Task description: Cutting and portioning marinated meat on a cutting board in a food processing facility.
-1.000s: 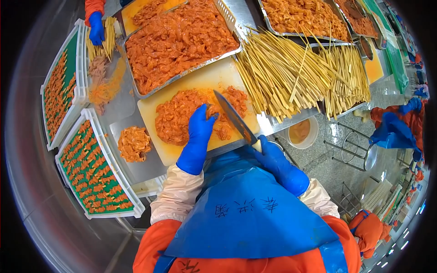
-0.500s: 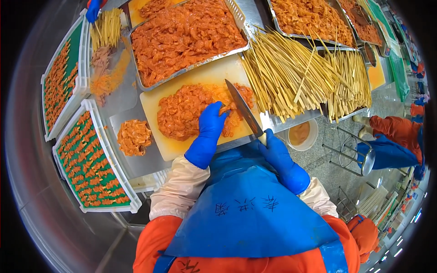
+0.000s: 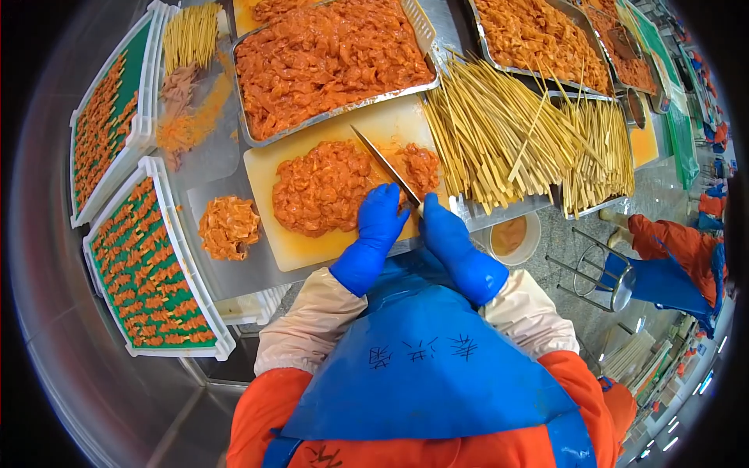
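Observation:
My right hand (image 3: 451, 238), in a blue glove, is closed around the handle of a long knife (image 3: 388, 168). Its blade slants up and left over the pale cutting board (image 3: 269, 175). Close beside the blade, my left hand (image 3: 380, 222), also gloved in blue, has its fingers curled in. A bit of orange marinated meat (image 3: 404, 203) shows at its fingertips, partly hidden. On the board, a large heap of cut meat (image 3: 320, 187) lies left of the knife and a smaller pile (image 3: 421, 167) lies to its right.
A metal tray of meat (image 3: 331, 66) stands behind the board, with bamboo skewers (image 3: 499, 129) heaped at right. One meat clump (image 3: 229, 226) sits left. White-rimmed green trays (image 3: 160, 269) carry skewered meat. A bucket (image 3: 511, 236) and metal stool (image 3: 620, 285) stand lower right.
The knife and my right hand have moved left, bringing the blade beside my left hand. My left hand has shifted slightly right and nearer me. Another person's blue-gloved hand has left the upper left.

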Tool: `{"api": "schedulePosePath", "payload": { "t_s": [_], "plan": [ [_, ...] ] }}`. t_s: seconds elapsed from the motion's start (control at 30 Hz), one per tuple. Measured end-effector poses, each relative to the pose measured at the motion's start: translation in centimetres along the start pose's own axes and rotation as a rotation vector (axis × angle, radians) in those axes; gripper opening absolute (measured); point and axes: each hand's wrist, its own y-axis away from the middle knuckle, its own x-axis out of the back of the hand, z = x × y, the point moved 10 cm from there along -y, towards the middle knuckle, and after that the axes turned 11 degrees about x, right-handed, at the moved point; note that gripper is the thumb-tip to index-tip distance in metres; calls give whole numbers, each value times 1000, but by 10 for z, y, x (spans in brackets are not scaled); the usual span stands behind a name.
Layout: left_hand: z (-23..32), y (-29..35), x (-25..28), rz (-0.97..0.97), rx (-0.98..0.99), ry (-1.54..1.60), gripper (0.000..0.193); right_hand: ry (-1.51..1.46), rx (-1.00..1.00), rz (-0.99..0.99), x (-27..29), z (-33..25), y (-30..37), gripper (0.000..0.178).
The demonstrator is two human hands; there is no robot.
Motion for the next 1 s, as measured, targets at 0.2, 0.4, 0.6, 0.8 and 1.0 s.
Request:
{"api": "schedulePosePath", "payload": {
  "t_s": [0.2,0.4,0.6,0.8,1.0],
  "plan": [
    [-29,-22,19,40,145,53,28,-126,-90,-77,-1,23,33,24],
    [-50,-21,22,-26,109,330,23,-441,-195,-65,14,22,45,28],
    [-31,-9,47,1,132,108,25,-586,-112,-41,2,25,50,30],
    [-10,6,11,-114,81,-73,38,-551,-179,-75,-3,29,50,31],
    [8,-4,-4,-113,-130,222,40,-520,-177,-38,5,29,50,30]
  ]
}}
